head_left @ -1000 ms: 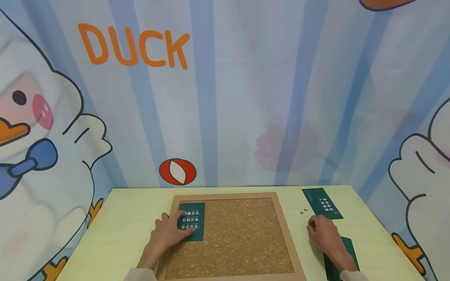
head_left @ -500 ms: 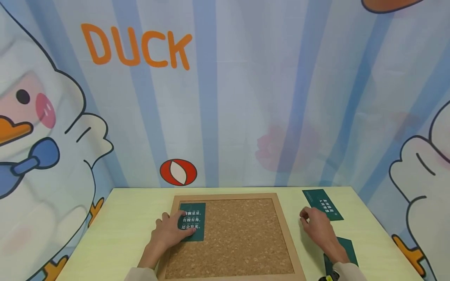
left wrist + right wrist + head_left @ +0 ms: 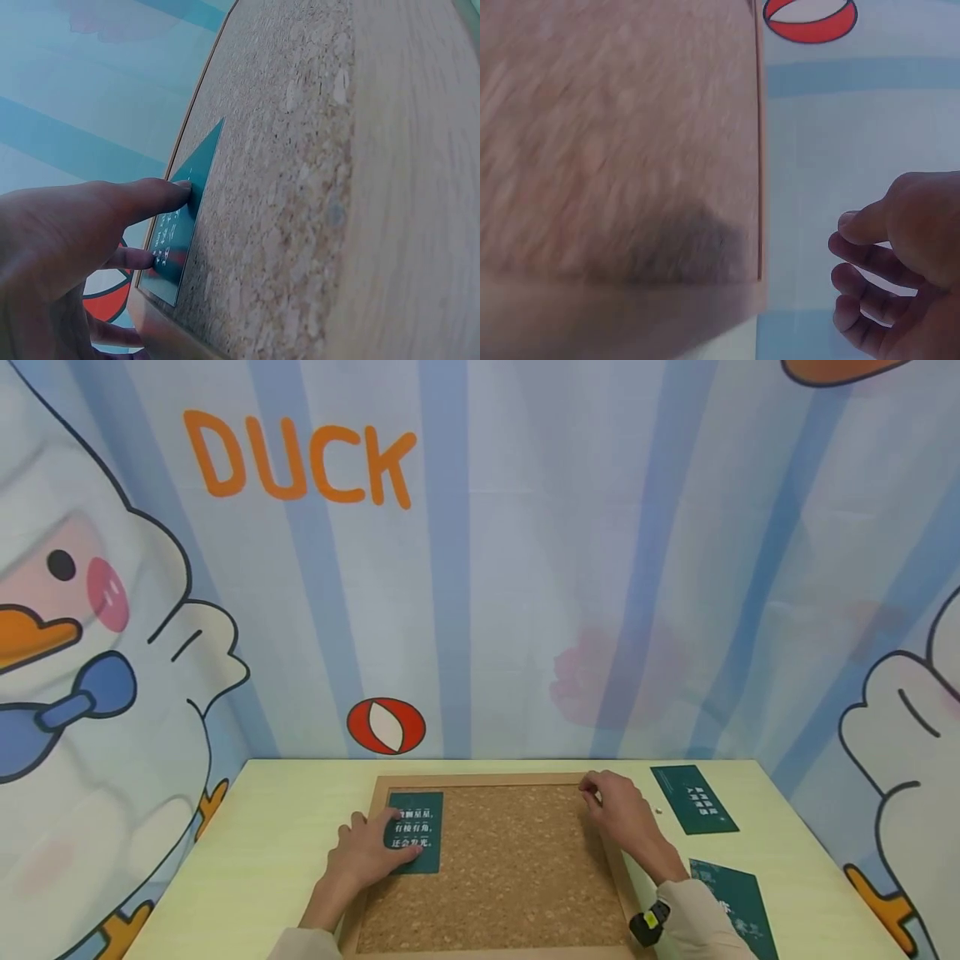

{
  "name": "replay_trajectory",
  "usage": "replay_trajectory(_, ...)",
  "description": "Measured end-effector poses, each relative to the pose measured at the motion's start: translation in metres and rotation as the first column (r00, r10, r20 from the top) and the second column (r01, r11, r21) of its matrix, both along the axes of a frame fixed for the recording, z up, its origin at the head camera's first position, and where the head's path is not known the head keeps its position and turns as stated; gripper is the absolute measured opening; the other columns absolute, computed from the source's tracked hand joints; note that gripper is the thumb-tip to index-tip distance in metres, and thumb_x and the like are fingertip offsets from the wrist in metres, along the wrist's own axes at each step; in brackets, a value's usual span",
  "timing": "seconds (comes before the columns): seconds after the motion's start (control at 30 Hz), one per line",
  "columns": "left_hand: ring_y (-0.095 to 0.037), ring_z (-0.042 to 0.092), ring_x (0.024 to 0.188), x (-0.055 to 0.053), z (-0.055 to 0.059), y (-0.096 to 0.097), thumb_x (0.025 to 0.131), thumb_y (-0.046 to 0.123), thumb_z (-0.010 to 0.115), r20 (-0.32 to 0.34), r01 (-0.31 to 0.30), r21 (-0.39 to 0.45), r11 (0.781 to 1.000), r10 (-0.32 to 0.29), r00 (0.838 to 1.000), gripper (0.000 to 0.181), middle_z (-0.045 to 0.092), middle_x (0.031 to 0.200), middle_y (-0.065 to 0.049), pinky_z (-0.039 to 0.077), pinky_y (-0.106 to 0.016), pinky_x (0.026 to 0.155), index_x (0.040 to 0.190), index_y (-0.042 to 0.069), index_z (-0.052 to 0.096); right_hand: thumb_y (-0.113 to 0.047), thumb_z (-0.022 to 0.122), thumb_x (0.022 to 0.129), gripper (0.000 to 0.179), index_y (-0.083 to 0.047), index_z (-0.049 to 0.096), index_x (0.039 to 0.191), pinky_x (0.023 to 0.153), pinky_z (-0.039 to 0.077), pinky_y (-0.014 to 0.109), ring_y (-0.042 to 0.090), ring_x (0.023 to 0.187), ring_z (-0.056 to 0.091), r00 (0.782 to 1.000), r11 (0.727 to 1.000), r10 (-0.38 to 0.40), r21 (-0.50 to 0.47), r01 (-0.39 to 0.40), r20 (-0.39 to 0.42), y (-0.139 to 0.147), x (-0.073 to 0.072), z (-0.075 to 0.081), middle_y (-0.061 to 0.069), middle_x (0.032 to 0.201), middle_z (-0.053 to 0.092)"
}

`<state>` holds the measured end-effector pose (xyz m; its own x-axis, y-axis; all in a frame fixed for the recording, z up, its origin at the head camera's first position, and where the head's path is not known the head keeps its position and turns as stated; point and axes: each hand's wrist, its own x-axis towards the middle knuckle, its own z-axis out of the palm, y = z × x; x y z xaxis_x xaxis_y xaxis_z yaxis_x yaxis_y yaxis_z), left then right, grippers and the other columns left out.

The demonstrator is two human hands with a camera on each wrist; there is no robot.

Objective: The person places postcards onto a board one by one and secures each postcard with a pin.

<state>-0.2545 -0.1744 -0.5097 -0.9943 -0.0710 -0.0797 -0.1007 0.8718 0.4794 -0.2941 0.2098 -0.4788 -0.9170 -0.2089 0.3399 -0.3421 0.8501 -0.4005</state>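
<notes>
My left hand [image 3: 367, 853] presses a dark green card [image 3: 424, 835] with white lettering flat onto the cork board [image 3: 525, 877], near its top left corner. In the left wrist view the thumb [image 3: 161, 195] lies on the card's face, and another fingertip touches it lower down. Over the board's top right corner hovers my right hand [image 3: 618, 810]. Its thumb and index fingertips meet in a pinch in the right wrist view, apparently on a tiny silvery thumbtack hidden between them. One small silvery tack [image 3: 658, 811] shows on the table beside that hand.
A wooden frame [image 3: 480, 779] surrounds the cork. Two more dark green cards lie to the right: an upper card [image 3: 694, 798] and a lower card [image 3: 738, 906] partly behind the right sleeve. A duck-print curtain [image 3: 517, 610] hangs behind the pale table [image 3: 300, 793].
My right hand has moved left from beside the tacks to above the board's top right corner, uncovering more of the lower card. The left hand stays on its card.
</notes>
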Motion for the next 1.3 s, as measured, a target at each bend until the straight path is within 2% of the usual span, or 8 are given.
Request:
replay_trajectory(0.23, -0.047, 0.05, 0.111, 0.003, 0.004, -0.001, 0.082, 0.056, 0.083, -0.022, 0.017, 0.01, 1.0, -0.017, 1.0, 0.076, 0.05, 0.126, -0.03, 0.048, -0.071, 0.084, 0.142, 0.015, 0.06, -0.005, 0.068, 0.1, 0.01, -0.007, 0.072, 0.109, 0.068, 0.056, 0.038, 0.018, 0.082, 0.066, 0.996, 0.994, 0.089, -0.06, -0.087, 0.018, -0.039, -0.012, 0.013, 0.004, 0.097, 0.071)
replay_trajectory(0.43, -0.047, 0.05, 0.111, 0.001, 0.0, -0.002, 0.081, 0.058, 0.082, -0.024, 0.015, -0.002, 1.0, -0.015, 1.0, 0.078, 0.05, 0.126, -0.029, 0.048, -0.07, 0.084, 0.143, 0.017, 0.059, -0.007, 0.069, 0.1, 0.014, -0.008, 0.072, 0.114, 0.069, 0.056, 0.039, 0.017, 0.079, 0.068, 0.982, 0.976, 0.186, -0.113, -0.184, 0.011, -0.065, -0.022, 0.018, 0.006, 0.102, 0.074)
replay_trajectory(0.67, -0.045, 0.05, 0.11, -0.001, -0.002, -0.002, 0.081, 0.059, 0.083, -0.016, 0.014, -0.005, 1.0, -0.014, 1.0, 0.078, 0.05, 0.125, -0.028, 0.049, -0.069, 0.083, 0.143, 0.017, 0.059, -0.008, 0.071, 0.099, 0.011, -0.009, 0.076, 0.109, 0.073, 0.056, 0.038, 0.018, 0.083, 0.069, 0.969, 0.958, 0.246, -0.159, -0.24, 0.019, -0.096, -0.033, 0.016, 0.005, 0.1, 0.076)
replay_trajectory(0.8, -0.045, 0.049, 0.11, 0.0, -0.002, -0.004, 0.081, 0.059, 0.083, -0.019, 0.011, -0.006, 1.0, -0.011, 1.0, 0.078, 0.05, 0.125, -0.028, 0.049, -0.069, 0.083, 0.143, 0.017, 0.059, -0.005, 0.07, 0.099, 0.009, -0.006, 0.077, 0.105, 0.069, 0.056, 0.035, 0.018, 0.081, 0.069, 0.956, 0.935, 0.295, -0.212, -0.286, 0.009, -0.112, -0.039, 0.011, 0.006, 0.096, 0.075)
replay_trajectory(0.93, -0.046, 0.05, 0.111, -0.001, -0.004, -0.004, 0.081, 0.059, 0.083, -0.02, 0.011, -0.008, 1.0, -0.011, 1.0, 0.078, 0.051, 0.125, -0.028, 0.049, -0.069, 0.083, 0.143, 0.018, 0.059, -0.004, 0.069, 0.1, 0.009, -0.004, 0.077, 0.103, 0.069, 0.055, 0.032, 0.017, 0.082, 0.067, 0.941, 0.909, 0.335, -0.275, -0.313, 0.038, -0.124, -0.042, 0.003, 0.005, 0.095, 0.074)
replay_trajectory(1.07, -0.045, 0.05, 0.109, -0.001, -0.004, -0.005, 0.081, 0.059, 0.083, -0.018, 0.008, -0.01, 1.0, -0.008, 1.0, 0.078, 0.051, 0.124, -0.027, 0.049, -0.068, 0.083, 0.143, 0.018, 0.059, -0.005, 0.067, 0.101, 0.01, -0.001, 0.077, 0.101, 0.069, 0.053, 0.031, 0.018, 0.081, 0.062, 0.927, 0.894, 0.354, -0.336, -0.298, 0.121, -0.137, -0.043, -0.005, 0.004, 0.093, 0.071)
replay_trajectory(1.3, -0.044, 0.05, 0.108, -0.001, -0.004, -0.005, 0.081, 0.059, 0.082, -0.029, 0.007, -0.007, 1.0, -0.008, 1.0, 0.077, 0.051, 0.123, -0.026, 0.049, -0.068, 0.083, 0.142, 0.018, 0.06, -0.007, 0.066, 0.102, 0.012, -0.002, 0.076, 0.1, 0.069, 0.048, 0.032, 0.018, 0.081, 0.055, 0.906, 0.88, 0.306, -0.45, -0.153, 0.291, -0.161, -0.044, -0.017, 0.005, 0.09, 0.065)
